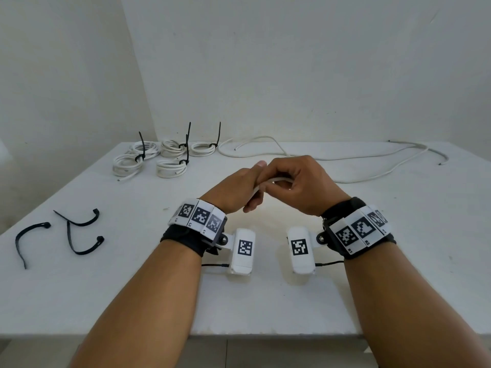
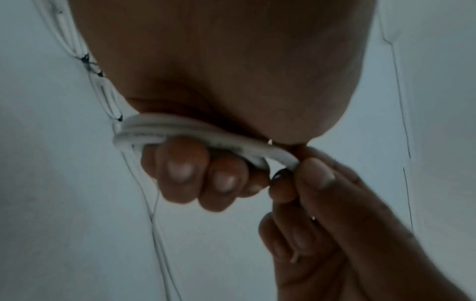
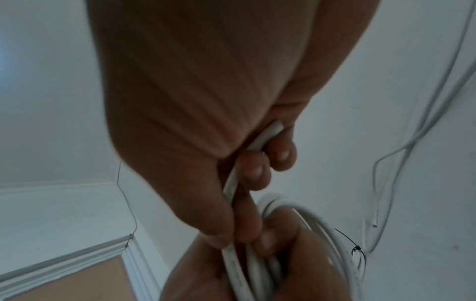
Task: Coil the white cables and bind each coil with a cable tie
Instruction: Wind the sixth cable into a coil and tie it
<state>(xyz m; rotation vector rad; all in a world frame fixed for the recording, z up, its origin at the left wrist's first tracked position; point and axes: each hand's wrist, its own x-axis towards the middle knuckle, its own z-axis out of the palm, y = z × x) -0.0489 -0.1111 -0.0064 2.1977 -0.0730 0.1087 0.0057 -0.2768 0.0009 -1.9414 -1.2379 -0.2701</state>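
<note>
Holding a small coil [image 2: 195, 132] of white cable above the middle of the desk [image 1: 265, 301], I report both grips engaged. My left hand [image 1: 233, 192] has its fingers [image 2: 180, 163] curled through the coil's loops, so that grip is clamped on the coil. My right hand [image 1: 300, 184] pinches one strand of the same cable between thumb and fingers [image 3: 253, 173], just at 3 o'clock of the left grip; the two hands touch. In the head view the visible strand runs roughly from 9 to 3 o'clock between the hands. In the left wrist view the loops lie as a flat oval, long axis side to side, passing over my curled fingertips. In the right wrist view the strand runs along my palm, with a short cut end [image 3: 276, 125] showing by the little finger.

Loose cable [image 1: 372, 160] trails across the desk at 1 to 2 o'clock of my hands, along the far edge; whether it joins the held coil I cannot tell. Five bound coils [image 1: 170, 155] sit at 11 o'clock, each with a black tie whose tail stands up. Three unused black cable ties [image 1: 77, 229] lie curved on the desk at 9 o'clock, well apart from both grips.
</note>
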